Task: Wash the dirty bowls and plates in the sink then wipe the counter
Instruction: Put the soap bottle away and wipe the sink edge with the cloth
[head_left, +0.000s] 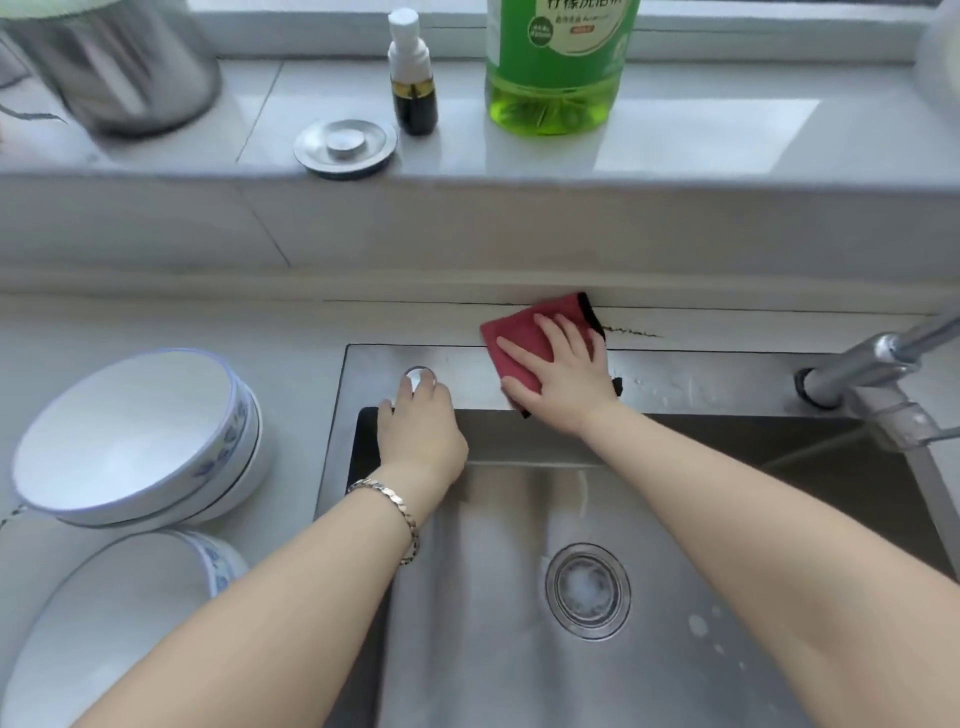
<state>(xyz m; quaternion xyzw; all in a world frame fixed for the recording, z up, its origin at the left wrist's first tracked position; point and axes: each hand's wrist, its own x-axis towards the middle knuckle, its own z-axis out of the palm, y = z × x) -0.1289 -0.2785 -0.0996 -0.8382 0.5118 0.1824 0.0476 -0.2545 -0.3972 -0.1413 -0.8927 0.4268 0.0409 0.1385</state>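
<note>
My right hand (558, 371) lies flat, fingers spread, pressing a red cloth (519, 332) onto the back ledge of the steel sink (675, 382) and the counter strip behind it. My left hand (421, 423) rests on the sink's back ledge, its fingertips touching a round metal knob (418, 375); a chain bracelet is on that wrist. White bowls with blue patterns (130, 436) sit stacked on the counter left of the sink, with more white dishes (104, 623) in front of them. The sink basin holds no dishes; foam sits over its drain (588, 590).
A chrome faucet (878, 374) reaches in from the right. On the window sill stand a green detergent bottle (558, 67), a small dark bottle (413, 78), a metal drain plug (345, 145) and a steel pot (119, 67). A dark crack line runs along the counter behind the cloth.
</note>
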